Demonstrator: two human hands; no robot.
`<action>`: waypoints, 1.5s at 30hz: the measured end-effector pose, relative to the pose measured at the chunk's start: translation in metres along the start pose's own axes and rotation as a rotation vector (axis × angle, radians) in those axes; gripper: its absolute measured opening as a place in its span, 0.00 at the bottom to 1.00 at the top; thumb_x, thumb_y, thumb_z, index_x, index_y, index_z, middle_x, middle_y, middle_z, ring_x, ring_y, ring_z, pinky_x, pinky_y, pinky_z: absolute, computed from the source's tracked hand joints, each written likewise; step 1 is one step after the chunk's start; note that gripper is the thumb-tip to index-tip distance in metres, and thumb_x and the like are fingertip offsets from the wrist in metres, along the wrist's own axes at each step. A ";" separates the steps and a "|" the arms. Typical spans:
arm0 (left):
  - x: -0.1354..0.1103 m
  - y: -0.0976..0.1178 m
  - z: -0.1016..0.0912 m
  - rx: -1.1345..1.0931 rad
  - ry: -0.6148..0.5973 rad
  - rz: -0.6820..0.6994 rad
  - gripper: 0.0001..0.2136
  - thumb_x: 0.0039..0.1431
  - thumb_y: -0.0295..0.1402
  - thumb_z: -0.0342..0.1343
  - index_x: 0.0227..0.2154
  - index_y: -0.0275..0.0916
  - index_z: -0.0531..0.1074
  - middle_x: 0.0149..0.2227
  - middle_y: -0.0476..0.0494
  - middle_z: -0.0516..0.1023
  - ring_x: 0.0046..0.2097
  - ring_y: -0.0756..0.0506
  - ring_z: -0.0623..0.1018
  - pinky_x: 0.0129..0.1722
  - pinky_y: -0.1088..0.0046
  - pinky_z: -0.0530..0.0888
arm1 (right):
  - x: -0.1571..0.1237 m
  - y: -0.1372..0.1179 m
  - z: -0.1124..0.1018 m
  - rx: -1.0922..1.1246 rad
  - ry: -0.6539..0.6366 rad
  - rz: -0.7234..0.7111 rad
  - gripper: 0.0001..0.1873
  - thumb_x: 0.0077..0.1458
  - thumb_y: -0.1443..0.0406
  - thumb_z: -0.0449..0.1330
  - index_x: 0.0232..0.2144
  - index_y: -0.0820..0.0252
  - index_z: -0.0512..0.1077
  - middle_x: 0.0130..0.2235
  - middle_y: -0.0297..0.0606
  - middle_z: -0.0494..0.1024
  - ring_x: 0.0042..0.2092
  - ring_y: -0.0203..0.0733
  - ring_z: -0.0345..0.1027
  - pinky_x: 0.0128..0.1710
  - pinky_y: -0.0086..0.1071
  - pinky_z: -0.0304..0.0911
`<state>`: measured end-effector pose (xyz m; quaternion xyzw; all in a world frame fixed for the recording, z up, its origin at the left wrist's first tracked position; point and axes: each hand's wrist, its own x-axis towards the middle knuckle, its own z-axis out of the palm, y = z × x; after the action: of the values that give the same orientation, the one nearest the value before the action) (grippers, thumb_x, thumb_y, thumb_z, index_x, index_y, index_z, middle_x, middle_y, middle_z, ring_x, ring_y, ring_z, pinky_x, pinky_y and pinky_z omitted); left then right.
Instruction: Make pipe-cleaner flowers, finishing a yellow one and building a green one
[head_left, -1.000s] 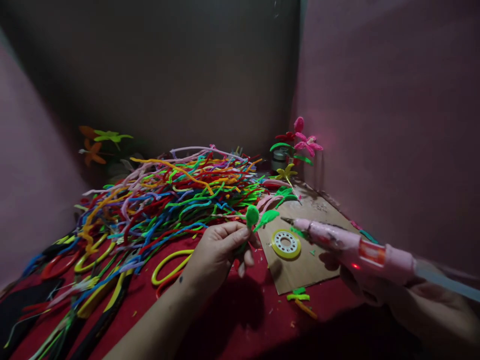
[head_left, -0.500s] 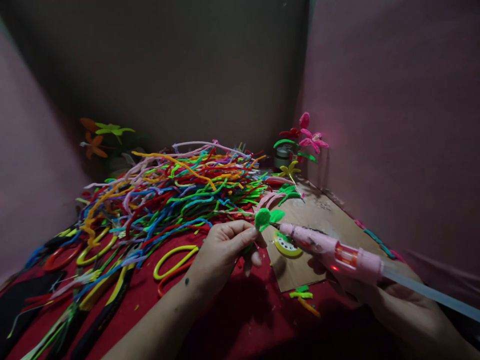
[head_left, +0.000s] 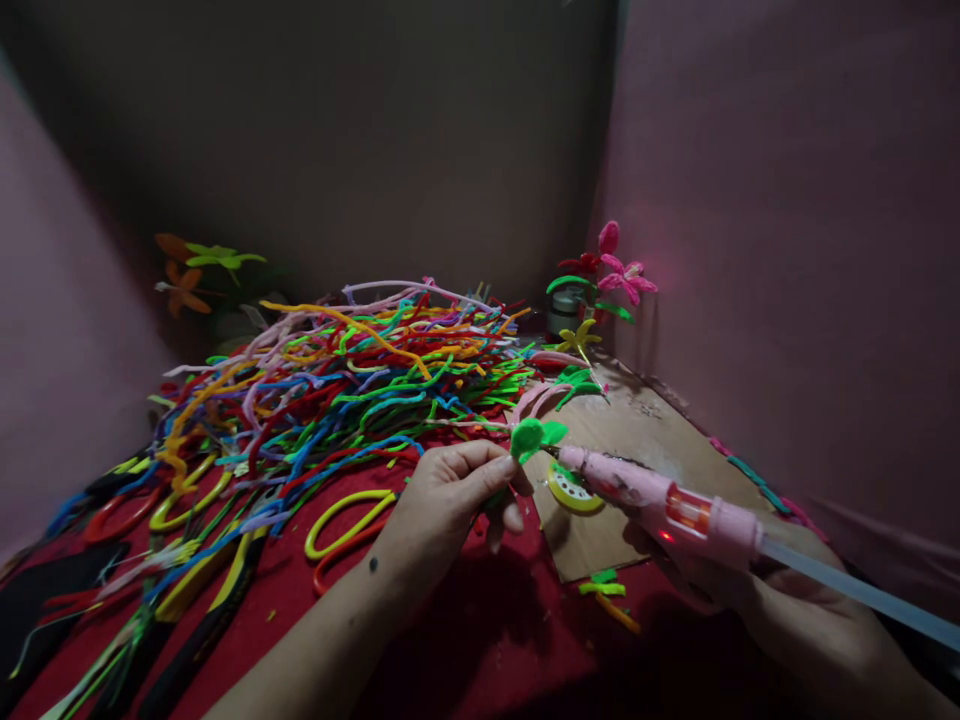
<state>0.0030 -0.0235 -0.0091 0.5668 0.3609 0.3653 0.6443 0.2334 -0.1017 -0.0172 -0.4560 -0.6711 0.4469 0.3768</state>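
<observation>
Between the thumb and fingers of my left hand [head_left: 457, 490] is a green fuzzy leaf piece [head_left: 527, 438], which looks made of pipe cleaner. Two rounded lobes of it stick out past my fingertips. My right hand [head_left: 810, 610] is wrapped round a pink hot glue gun [head_left: 660, 500] with a lit red light and a clear glue stick coming out of its back. The gun's dark nozzle is right at the leaf piece; whether it touches cannot be made out. Most of my right fingers are hidden behind the gun.
A big heap of coloured pipe cleaners [head_left: 360, 360] lies on the red cloth [head_left: 480, 620]. Scissors with yellow and red handles [head_left: 349, 522] and pliers [head_left: 225, 600] lie left. A cardboard sheet [head_left: 637, 420] bears a yellow round object [head_left: 574, 492]. Pink flowers [head_left: 628, 278] stand behind.
Hardly anything differs. The glue gun has shifted very slightly left, and the view has moved a little; both hands keep their hold.
</observation>
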 end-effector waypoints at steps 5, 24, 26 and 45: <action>0.000 -0.002 -0.001 0.013 -0.004 0.007 0.13 0.55 0.38 0.51 0.25 0.33 0.73 0.17 0.46 0.72 0.18 0.52 0.67 0.17 0.78 0.65 | -0.002 0.006 0.000 0.039 0.121 0.032 0.30 0.48 0.51 0.55 0.53 0.49 0.63 0.32 0.44 0.76 0.33 0.54 0.71 0.25 0.38 0.64; 0.000 -0.002 0.001 0.025 -0.005 0.006 0.13 0.55 0.39 0.51 0.25 0.33 0.72 0.17 0.47 0.72 0.18 0.53 0.68 0.17 0.78 0.65 | -0.002 0.001 0.004 0.001 0.190 -0.100 0.22 0.50 0.55 0.56 0.47 0.54 0.70 0.47 0.45 0.74 0.48 0.59 0.67 0.38 0.41 0.68; 0.000 -0.002 0.001 0.027 -0.006 0.007 0.13 0.55 0.38 0.51 0.25 0.33 0.73 0.18 0.47 0.72 0.18 0.53 0.68 0.18 0.78 0.65 | -0.001 -0.002 0.005 0.006 0.177 -0.115 0.21 0.52 0.56 0.54 0.48 0.53 0.70 0.48 0.43 0.74 0.49 0.57 0.66 0.42 0.41 0.67; 0.001 -0.003 0.001 0.048 0.005 0.004 0.12 0.55 0.38 0.51 0.24 0.34 0.71 0.17 0.46 0.72 0.18 0.52 0.68 0.18 0.77 0.65 | 0.001 -0.011 0.003 -0.104 0.163 -0.163 0.21 0.53 0.58 0.53 0.50 0.49 0.68 0.44 0.42 0.76 0.47 0.56 0.68 0.40 0.40 0.69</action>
<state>0.0042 -0.0233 -0.0116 0.5819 0.3701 0.3594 0.6287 0.2271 -0.1035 -0.0075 -0.4538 -0.6953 0.3407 0.4410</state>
